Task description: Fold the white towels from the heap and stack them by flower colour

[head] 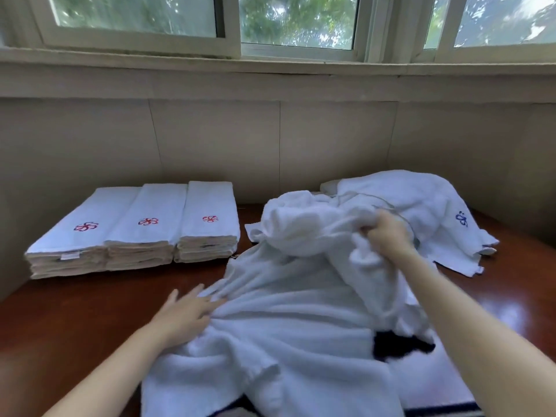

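soft daylight from windows | glare on table | motion blur | wide-angle bowing

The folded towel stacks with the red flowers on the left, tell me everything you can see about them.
The red-flower stacks are three piles of white terry-looking towels, folded into long narrow rectangles and set side by side, touching, on the dark wooden table near the tiled wall. Each top towel shows one red embroidered flower toward its near end. The near edges show several layers per pile, and a small white tag hangs from the leftmost. Neither hand touches them; the loose heap lies apart to their right.
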### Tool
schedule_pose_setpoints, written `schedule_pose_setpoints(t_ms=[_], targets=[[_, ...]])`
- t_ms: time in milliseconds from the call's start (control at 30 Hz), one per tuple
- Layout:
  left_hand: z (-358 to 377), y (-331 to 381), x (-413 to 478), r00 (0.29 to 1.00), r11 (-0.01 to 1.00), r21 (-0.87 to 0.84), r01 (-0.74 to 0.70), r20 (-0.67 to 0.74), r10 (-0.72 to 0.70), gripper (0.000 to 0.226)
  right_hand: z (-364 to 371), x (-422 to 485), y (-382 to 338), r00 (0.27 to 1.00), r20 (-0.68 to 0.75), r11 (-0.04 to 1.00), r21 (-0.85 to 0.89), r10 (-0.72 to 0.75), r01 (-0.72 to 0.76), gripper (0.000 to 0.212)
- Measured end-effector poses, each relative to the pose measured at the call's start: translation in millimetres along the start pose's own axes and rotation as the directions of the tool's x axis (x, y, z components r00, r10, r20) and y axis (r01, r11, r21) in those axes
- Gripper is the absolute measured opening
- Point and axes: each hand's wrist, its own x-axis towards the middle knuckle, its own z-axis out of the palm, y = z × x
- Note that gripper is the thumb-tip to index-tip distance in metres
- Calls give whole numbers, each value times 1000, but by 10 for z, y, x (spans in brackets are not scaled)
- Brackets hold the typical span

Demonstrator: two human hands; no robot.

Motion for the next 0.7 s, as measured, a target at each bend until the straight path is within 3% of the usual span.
schedule_pose_setpoints(t_ms=[67, 100, 167, 200, 267, 333, 400, 433, 500, 567, 633, 700], targets=[[-67, -473, -179, 987, 983, 78, 163, -8, -163, 59, -226, 137, 198, 960, -189, 978, 12, 205, -207, 28], [-99, -691, -269, 967, 960, 119, 254, -24, -253, 62, -316, 161, 286, 906, -296, 952, 47, 303, -303, 29], [-148, -985, -405, 910, 892, 177, 416, -68, -410, 62, -418, 171, 401, 804, -449, 918, 123, 390, -377, 33], [-157, -1023, -425, 882, 859, 200, 471, -104, -459, 56, -412, 170, 417, 798, -465, 921, 122, 383, -370, 36], [-167, -891, -352, 868, 836, 248, 489, -235, -438, 38, -291, 88, 348, 906, -314, 957, 30, 283, -288, 48], [-136, -561, -142, 867, 908, 123, 400, -373, -331, 34, -7, -115, 221, 990, -15, 987, -74, 143, -143, 68], [-43, -106, 103, 886, 964, -153, 219, -383, -262, 38, 332, -371, 104, 983, 186, 986, -167, 12, 19, 80], [-5, 156, 202, 912, 946, -277, 166, -321, -254, 42, 499, -474, 76, 972, 228, 969, -225, -50, 103, 79], [39, 601, 372, 957, 921, -355, 161, -172, -233, 67, 737, -570, 75, 957, 266, 934, -296, -119, 199, 73], [76, 876, 509, 963, 946, -271, 180, -148, -226, 80, 865, -503, 150, 953, 287, 908, -366, -97, 203, 74], [82, 960, 611, 960, 947, -285, 146, -192, -205, 62, 914, -310, 240, 969, 246, 892, -438, 0, 111, 76], [84, 934, 666, 983, 940, -341, 10, -169, -72, 26, 918, -62, 334, 987, 125, 916, -399, 102, -44, 74]])
